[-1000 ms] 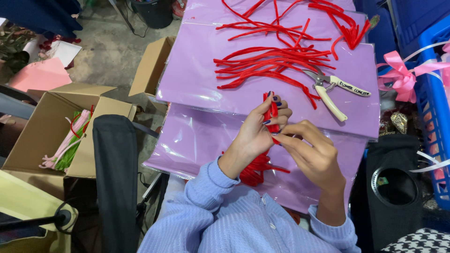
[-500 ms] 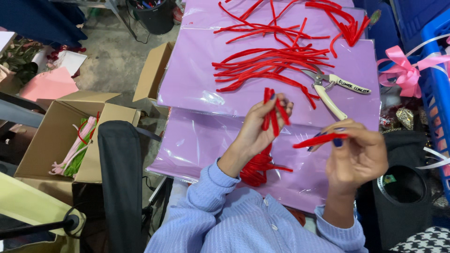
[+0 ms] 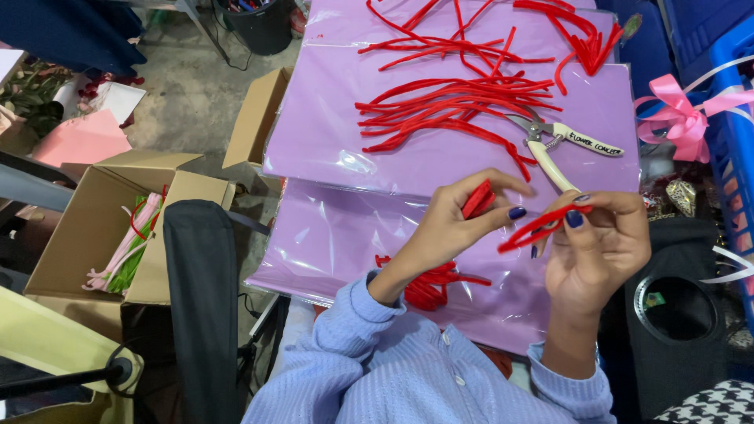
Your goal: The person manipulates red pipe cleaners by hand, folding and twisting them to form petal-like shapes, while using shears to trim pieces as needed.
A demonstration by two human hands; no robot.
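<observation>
My left hand pinches a small bundle of folded red pipe cleaners above the purple sheets. My right hand holds a single bent red pipe cleaner between thumb and fingers, just right of the left hand. Under my left wrist lies a small heap of red pieces. Many long red pipe cleaners are spread over the purple plastic-wrapped sheets. White-handled pliers lie beyond my right hand.
An open cardboard box with pink and green stems stands on the floor at left, beside a black chair back. A pink ribbon bow and blue crate sit at right. A black round-holed object is lower right.
My right hand pulled away from the left, drew out one red pipe cleaner, then came back closer to the left hand. The left hand's bundle tilted lower.
</observation>
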